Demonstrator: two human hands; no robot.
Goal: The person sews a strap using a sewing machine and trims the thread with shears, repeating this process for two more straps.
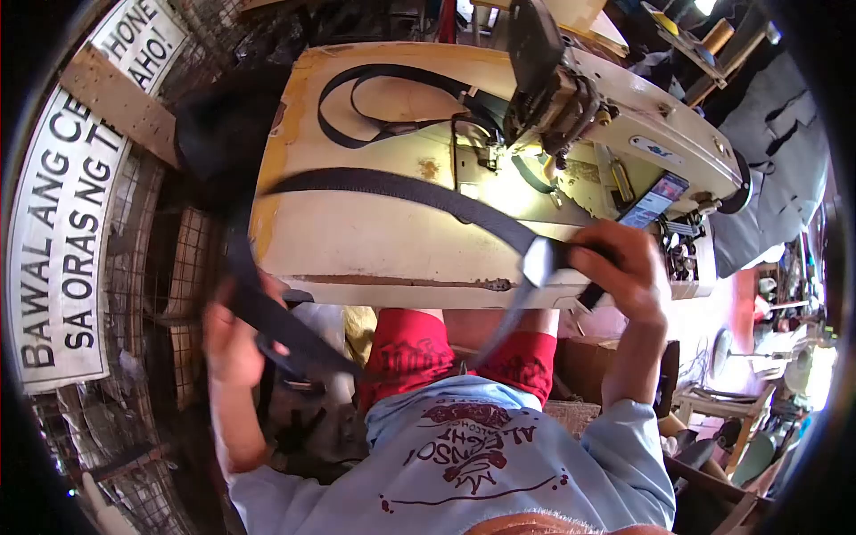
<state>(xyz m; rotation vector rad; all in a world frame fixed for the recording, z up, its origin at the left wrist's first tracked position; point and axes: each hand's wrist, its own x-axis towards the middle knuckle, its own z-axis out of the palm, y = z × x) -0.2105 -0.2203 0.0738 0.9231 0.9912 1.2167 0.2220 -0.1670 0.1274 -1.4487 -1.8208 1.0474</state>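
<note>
My right hand (627, 267) grips a black webbing strap (383, 185) close to a shiny pale piece (538, 261) that looks like a metal buckle, in front of the sewing machine's table. On the left side, my left hand (236, 343) is closed around another part of the strap and is smeared by motion. The strap curves in a wide loop between both hands, over the table's front edge and my lap. A second black strap (334, 111) lies coiled on the table, its end near the lit needle area of the sewing machine (557, 116).
The pale sewing table (357, 245) stands before me. A phone (654, 198) and a yellow-handled tool (621, 181) lie by the machine's base. A wire mesh wall with a lettered sign (67, 241) rises at left. A thread spool (718, 37) sits at upper right.
</note>
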